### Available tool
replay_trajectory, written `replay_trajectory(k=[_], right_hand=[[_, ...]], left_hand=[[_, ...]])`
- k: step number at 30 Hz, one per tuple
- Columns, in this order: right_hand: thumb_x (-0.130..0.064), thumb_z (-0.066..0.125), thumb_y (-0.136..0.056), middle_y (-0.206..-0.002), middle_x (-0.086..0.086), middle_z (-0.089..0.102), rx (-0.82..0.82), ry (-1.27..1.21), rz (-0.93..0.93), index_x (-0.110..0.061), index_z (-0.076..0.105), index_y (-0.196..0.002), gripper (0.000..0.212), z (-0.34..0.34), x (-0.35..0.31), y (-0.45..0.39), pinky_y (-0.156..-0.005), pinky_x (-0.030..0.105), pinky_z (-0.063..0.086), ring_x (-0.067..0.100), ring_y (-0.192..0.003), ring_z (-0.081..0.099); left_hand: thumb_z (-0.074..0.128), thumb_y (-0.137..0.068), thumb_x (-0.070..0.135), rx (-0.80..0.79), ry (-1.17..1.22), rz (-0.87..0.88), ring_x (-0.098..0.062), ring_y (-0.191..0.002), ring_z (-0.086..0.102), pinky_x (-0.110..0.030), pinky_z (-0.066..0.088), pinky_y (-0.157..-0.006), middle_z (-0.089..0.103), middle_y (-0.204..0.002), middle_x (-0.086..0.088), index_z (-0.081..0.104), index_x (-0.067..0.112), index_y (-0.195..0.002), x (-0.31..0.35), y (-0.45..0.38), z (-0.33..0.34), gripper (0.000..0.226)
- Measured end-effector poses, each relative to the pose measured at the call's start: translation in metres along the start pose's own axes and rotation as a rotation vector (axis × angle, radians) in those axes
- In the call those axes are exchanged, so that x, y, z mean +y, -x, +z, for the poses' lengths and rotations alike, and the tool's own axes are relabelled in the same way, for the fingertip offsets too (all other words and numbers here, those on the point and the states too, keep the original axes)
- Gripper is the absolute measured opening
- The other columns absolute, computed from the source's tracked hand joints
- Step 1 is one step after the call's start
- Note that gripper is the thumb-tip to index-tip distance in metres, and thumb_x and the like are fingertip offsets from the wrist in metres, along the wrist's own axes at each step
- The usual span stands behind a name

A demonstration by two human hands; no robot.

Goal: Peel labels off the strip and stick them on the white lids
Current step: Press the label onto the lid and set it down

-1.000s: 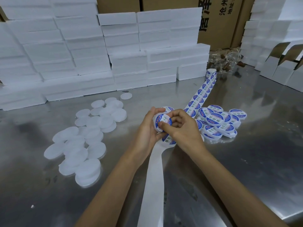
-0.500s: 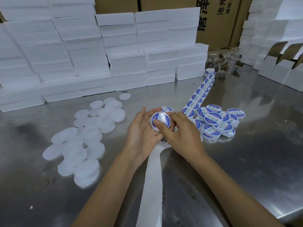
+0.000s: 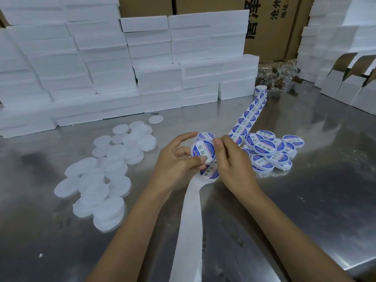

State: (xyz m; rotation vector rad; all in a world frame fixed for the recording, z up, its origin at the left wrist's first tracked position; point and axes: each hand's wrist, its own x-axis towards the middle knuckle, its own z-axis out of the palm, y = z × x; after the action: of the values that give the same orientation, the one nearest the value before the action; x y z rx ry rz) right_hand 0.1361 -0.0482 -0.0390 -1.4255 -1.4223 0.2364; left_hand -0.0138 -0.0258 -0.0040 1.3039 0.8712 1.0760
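Observation:
My left hand [image 3: 175, 159] holds a white lid [image 3: 203, 150] with a blue and white label on its face, thumb on the lower rim. My right hand [image 3: 232, 159] touches the lid's right edge with its fingertips. Under both hands runs the label strip [image 3: 249, 111], which comes from a small roll [image 3: 259, 91] at the back; a label [image 3: 209, 173] sits on it just below the lid, and bare white backing paper [image 3: 189, 231] trails toward me. Plain white lids [image 3: 105, 167] lie scattered on the left. Labelled lids [image 3: 268, 151] are piled on the right.
The steel table [image 3: 305, 190] carries stacks of white foam boxes [image 3: 122, 68] along the back and left. Brown cartons [image 3: 270, 25] stand behind them. Clear glass jars with brown stoppers [image 3: 280, 74] lie at the back right, beside folded white boxes [image 3: 345, 84].
The lid has turned its labelled face more toward me. My right hand's fingers slid from the label's face to the lid's right edge, and my left thumb now lies on the lower rim.

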Motion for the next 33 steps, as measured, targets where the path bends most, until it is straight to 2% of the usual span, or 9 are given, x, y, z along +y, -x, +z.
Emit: replay_trajectory(k=[3,5,9,15,21,24,27,31,33], right_hand=[[-0.065,0.042,-0.093,-0.076,-0.007,0.057,-0.1,0.041,-0.003,-0.031,0.044,-0.092,0.034,0.001,0.0,0.004,-0.063,0.032,0.048,0.009,-0.071,0.056],[-0.072,0.041,-0.091,-0.073,-0.01,0.054,-0.113,0.142,-0.042,-0.031,0.045,-0.088,0.041,0.001,0.0,0.005,-0.059,0.027,0.044,0.008,-0.072,0.054],[-0.067,0.046,-0.092,-0.054,-0.008,0.049,-0.109,0.202,-0.089,-0.02,0.047,-0.063,0.056,0.0,-0.001,0.004,-0.052,0.026,0.032,0.011,-0.059,0.051],[-0.063,0.054,-0.087,-0.054,-0.005,0.051,-0.081,0.13,0.003,-0.019,0.044,-0.073,0.048,0.0,-0.005,0.004,-0.055,0.032,0.041,0.014,-0.054,0.05],[-0.04,0.042,-0.102,-0.054,-0.005,0.051,-0.019,0.174,-0.057,-0.025,0.043,-0.071,0.035,-0.001,-0.004,0.004,-0.054,0.033,0.036,0.016,-0.054,0.049],[-0.035,0.041,-0.103,-0.055,-0.004,0.051,-0.004,0.185,-0.05,-0.027,0.049,-0.075,0.031,-0.002,-0.002,0.002,-0.054,0.034,0.036,0.018,-0.056,0.049],[-0.041,0.041,-0.103,-0.056,-0.005,0.052,-0.024,0.173,-0.04,-0.03,0.047,-0.075,0.03,-0.003,0.0,0.003,-0.054,0.033,0.036,0.015,-0.057,0.05],[-0.058,0.042,-0.096,-0.052,-0.01,0.051,-0.076,0.174,-0.046,-0.02,0.046,-0.07,0.046,0.001,-0.003,0.007,-0.052,0.026,0.035,0.012,-0.057,0.052],[-0.056,0.045,-0.095,-0.053,-0.01,0.053,-0.115,0.148,-0.045,-0.017,0.05,-0.07,0.046,0.003,-0.005,0.009,-0.055,0.031,0.041,0.012,-0.058,0.053]], left_hand=[[0.076,-0.081,-0.003,0.055,0.085,-0.005,-0.03,-0.082,0.076,-0.026,0.061,-0.069,0.077,-0.089,-0.013,0.072,0.015,-0.116,0.002,0.0,-0.004,0.039],[0.074,-0.084,-0.002,0.093,0.117,-0.002,-0.03,-0.084,0.076,-0.026,0.061,-0.069,0.077,-0.093,-0.016,0.071,0.011,-0.117,0.002,0.0,-0.005,0.035],[0.074,-0.086,0.003,0.123,0.122,-0.002,-0.028,-0.078,0.077,-0.026,0.061,-0.066,0.078,-0.087,-0.015,0.073,0.01,-0.112,0.001,0.0,-0.004,0.027],[0.077,-0.086,0.013,0.119,0.106,-0.013,-0.023,-0.073,0.076,-0.025,0.061,-0.064,0.078,-0.086,-0.013,0.077,0.012,-0.103,0.002,0.001,-0.005,0.017],[0.076,-0.087,0.016,0.073,0.088,-0.017,-0.029,-0.078,0.077,-0.028,0.061,-0.064,0.078,-0.088,-0.015,0.074,0.009,-0.104,0.003,0.001,-0.002,0.018],[0.078,-0.084,0.005,0.0,0.06,-0.027,-0.027,-0.078,0.076,-0.026,0.06,-0.064,0.077,-0.092,-0.015,0.067,0.012,-0.113,0.002,0.002,0.003,0.031],[0.077,-0.082,-0.001,-0.013,0.036,-0.016,-0.027,-0.08,0.077,-0.025,0.06,-0.064,0.078,-0.093,-0.013,0.069,0.011,-0.115,0.001,0.002,0.005,0.036],[0.077,-0.087,0.012,0.152,0.058,0.006,-0.032,-0.074,0.076,-0.027,0.06,-0.059,0.078,-0.086,-0.013,0.072,0.007,-0.104,0.0,0.0,-0.001,0.019],[0.073,-0.09,0.017,0.178,0.057,0.008,-0.031,-0.075,0.076,-0.03,0.061,-0.06,0.078,-0.086,-0.012,0.072,0.007,-0.102,-0.002,-0.001,-0.004,0.016]])
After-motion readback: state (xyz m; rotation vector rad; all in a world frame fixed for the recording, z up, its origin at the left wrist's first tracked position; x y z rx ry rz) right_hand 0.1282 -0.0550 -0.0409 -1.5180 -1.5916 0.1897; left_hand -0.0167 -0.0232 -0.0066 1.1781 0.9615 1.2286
